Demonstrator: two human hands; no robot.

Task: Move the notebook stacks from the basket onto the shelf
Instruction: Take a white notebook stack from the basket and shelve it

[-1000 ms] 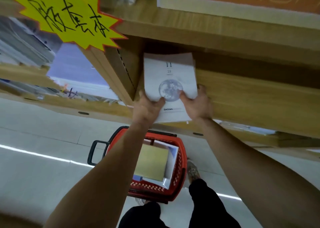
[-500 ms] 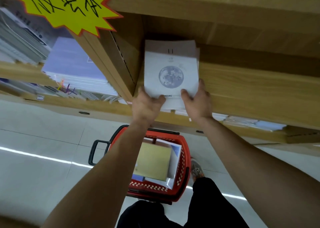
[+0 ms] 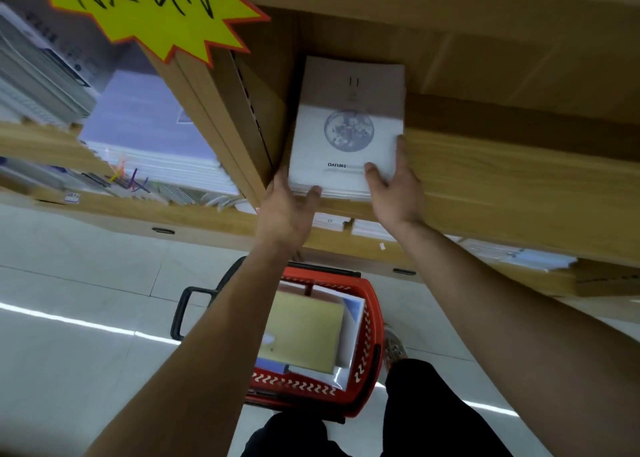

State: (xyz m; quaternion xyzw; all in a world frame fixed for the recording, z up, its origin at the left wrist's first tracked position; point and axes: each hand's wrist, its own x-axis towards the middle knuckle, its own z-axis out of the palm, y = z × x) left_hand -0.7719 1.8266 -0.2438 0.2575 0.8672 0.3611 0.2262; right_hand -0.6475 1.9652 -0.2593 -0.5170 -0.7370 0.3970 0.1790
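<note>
Notebook stack [image 3: 348, 134] on shelf [image 3: 502, 176], between both hands. Left hand [image 3: 289, 210] and right hand [image 3: 394, 189] clasp its near corners. Basket [image 3: 372, 335] below them.

You are looking down at a pale tiled floor [image 3: 86, 283] with thin grout lines, glossy enough to throw back a long bright streak of ceiling light [image 3: 69, 318] running from the left edge towards the right. Light wooden shelving [image 3: 502, 186] fills the far half of your view, its grain warm and yellowish. An upright wooden divider [image 3: 221, 120] splits it into a left and a right bay. A yellow starburst sign [image 3: 156, 9] with red edging and black handwriting hangs at the top left. In the left bay, white and lilac paper goods [image 3: 149, 134] lie in piles. The lighting is even and soft, indoors.
</note>
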